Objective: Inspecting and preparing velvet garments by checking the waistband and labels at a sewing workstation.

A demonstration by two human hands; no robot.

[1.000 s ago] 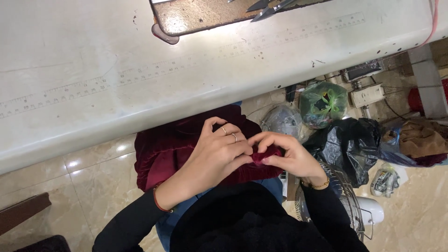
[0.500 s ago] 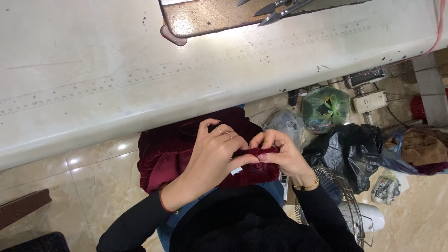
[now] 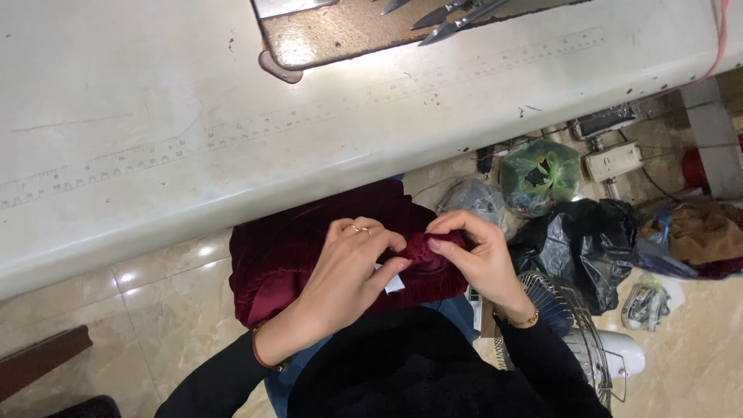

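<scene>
Head view looks down past the table (image 3: 155,155) edge into my lap, where the maroon cloth (image 3: 286,255) lies piled against my knees, just under the table's lip. My left hand (image 3: 348,271) is curled over a bunched fold of it, fingers closed, with a small white tag (image 3: 395,280) showing at my fingertips. My right hand (image 3: 476,259) pinches the same fold from the other side, thumb and fingers shut on the cloth, so both hands meet almost touching at one spot.

I judge the cloth soft and limp, with a plush, ribbed pile, so it should bunch easily, slide a little under the fingers, and sag wherever I do not support it. It looks light and not fragile. A pinch close to the tag, at the folded edge, seems the best hold; a loose grip further out would let the rest droop toward the floor.

Scissors (image 3: 453,19) lie on a brown pad (image 3: 340,35) on the table, well apart from my hands. Bags (image 3: 580,240) and a fan (image 3: 573,340) sit on the floor to my right.
</scene>
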